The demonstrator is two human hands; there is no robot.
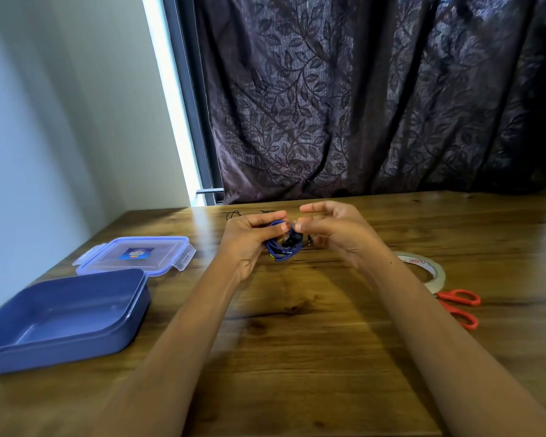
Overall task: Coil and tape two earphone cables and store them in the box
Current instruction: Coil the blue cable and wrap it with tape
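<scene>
Two hands above table (297, 342). Left hand (249, 238) gripping blue coiled earphone cable (279, 247). Right hand (334, 234) half-curled, perhaps pinching tape.

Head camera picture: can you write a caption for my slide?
Left hand holds a coiled blue earphone cable while right hand tapes it; open blue plastic box waits.

Open wood in the middle, clutter at both edges

The tabletop (297, 342) lies bare between the forearms; left sit the open blue box (60, 323) and its lid (136, 255) (touching), right the tape roll (423, 266) and red scissors (460, 307).
</scene>
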